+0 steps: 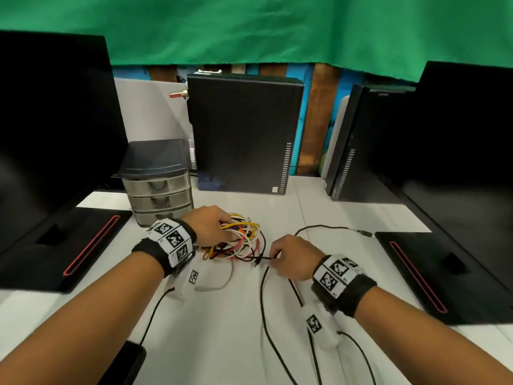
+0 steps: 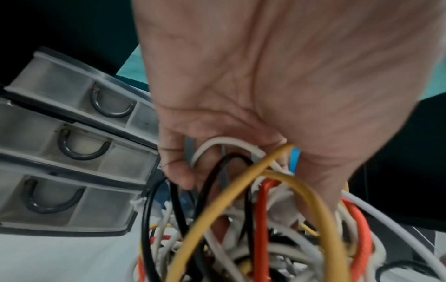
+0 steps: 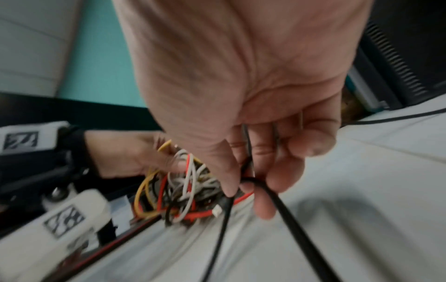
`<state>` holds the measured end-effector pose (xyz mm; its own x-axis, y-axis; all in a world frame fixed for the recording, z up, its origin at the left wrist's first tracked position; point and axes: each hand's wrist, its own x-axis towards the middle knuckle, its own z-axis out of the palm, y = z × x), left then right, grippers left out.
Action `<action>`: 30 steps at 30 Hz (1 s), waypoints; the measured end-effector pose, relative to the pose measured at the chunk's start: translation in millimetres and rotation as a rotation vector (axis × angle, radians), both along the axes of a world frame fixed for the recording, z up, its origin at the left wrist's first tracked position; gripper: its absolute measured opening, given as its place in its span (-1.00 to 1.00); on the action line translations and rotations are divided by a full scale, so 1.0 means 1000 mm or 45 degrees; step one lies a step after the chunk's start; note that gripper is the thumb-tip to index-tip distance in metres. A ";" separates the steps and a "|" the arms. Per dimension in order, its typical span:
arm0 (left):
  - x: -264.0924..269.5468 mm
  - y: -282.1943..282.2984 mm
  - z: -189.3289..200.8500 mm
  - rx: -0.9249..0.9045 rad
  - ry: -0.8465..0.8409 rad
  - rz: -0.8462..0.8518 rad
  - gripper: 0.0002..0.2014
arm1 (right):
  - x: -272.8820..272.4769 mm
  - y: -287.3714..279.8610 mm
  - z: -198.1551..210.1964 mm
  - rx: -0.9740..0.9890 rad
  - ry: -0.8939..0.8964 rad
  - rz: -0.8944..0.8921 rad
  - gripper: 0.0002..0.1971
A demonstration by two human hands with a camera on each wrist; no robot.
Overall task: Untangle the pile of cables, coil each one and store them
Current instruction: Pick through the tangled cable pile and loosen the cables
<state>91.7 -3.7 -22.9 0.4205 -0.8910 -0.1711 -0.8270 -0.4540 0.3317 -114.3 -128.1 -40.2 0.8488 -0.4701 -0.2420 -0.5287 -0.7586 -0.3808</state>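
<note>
Left hand (image 1: 210, 227) grips the cable pile (image 1: 239, 241); right hand (image 1: 292, 257) pinches a black cable (image 1: 263, 295)

Left hand (image 1: 211, 226) is covering the near-left part of the cable pile (image 1: 238, 240); its fingertips are lying out of sight among the loops in the head view. Left wrist view: strands in the foreground are blurring, so individual cables cannot be traced through the tangle. Right hand (image 3: 241, 114) is hiding where the black cable (image 3: 287, 221) passes through its grip. That cable is running off the bottom edge. Drawer unit (image 2: 72, 152) is being cropped at the left edge; contents behind the cloudy fronts unreadable.
</note>
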 end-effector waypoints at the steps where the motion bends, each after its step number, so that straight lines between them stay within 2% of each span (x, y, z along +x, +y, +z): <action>1: 0.000 0.001 0.001 0.013 0.035 0.003 -0.85 | -0.001 -0.008 0.001 0.041 -0.010 -0.017 -0.89; 3: -0.004 0.002 -0.001 0.041 0.029 0.003 -0.61 | -0.002 -0.023 0.008 0.091 -0.060 -0.046 -0.81; 4: -0.007 0.002 -0.003 0.060 -0.040 -0.014 -0.50 | -0.002 -0.030 0.013 0.112 -0.098 -0.070 -0.79; 6: -0.018 0.002 -0.012 0.113 -0.334 -0.086 -0.41 | -0.003 -0.037 0.023 0.178 -0.146 -0.109 -0.84; 8: -0.031 -0.001 -0.019 0.090 -0.592 -0.114 -0.41 | -0.004 -0.038 0.031 0.153 -0.083 -0.074 -0.90; 11: -0.042 -0.007 -0.021 0.012 -0.710 -0.098 -0.51 | -0.009 -0.039 0.049 -0.161 0.239 0.091 -0.84; 13: -0.041 -0.011 -0.016 0.036 -0.681 -0.037 -0.49 | -0.008 -0.053 0.067 -0.417 0.284 0.070 -0.79; 15: -0.035 -0.012 -0.009 0.044 -0.587 0.070 -0.43 | -0.007 -0.075 0.095 -0.613 0.125 -0.150 -0.79; 17: -0.026 -0.010 -0.003 0.041 -0.459 0.184 -0.39 | -0.009 -0.097 0.123 -0.740 0.003 -0.332 -0.70; 19: -0.016 -0.005 0.002 0.038 -0.310 0.291 -0.40 | -0.013 -0.111 0.142 -0.705 0.087 -0.396 -0.50; 21: -0.008 0.000 0.006 -0.003 -0.146 0.356 -0.49 | -0.018 -0.110 0.149 -0.670 0.123 -0.428 -0.43; 24: -0.004 0.005 0.018 -0.212 0.203 0.399 -0.74 | -0.016 -0.085 0.137 -0.774 -0.090 -0.336 -0.57; 26: -0.007 0.008 0.024 -0.318 0.517 0.331 -0.79 | -0.012 -0.062 0.117 -0.588 -0.261 -0.165 -0.62; 28: -0.015 0.013 0.025 -0.412 0.822 0.244 -0.61 | -0.007 -0.040 0.096 -0.300 -0.317 -0.003 -0.58; 30: -0.021 0.016 0.015 -0.511 1.089 0.197 -0.44 | -0.001 -0.030 0.078 -0.160 -0.312 0.106 -0.60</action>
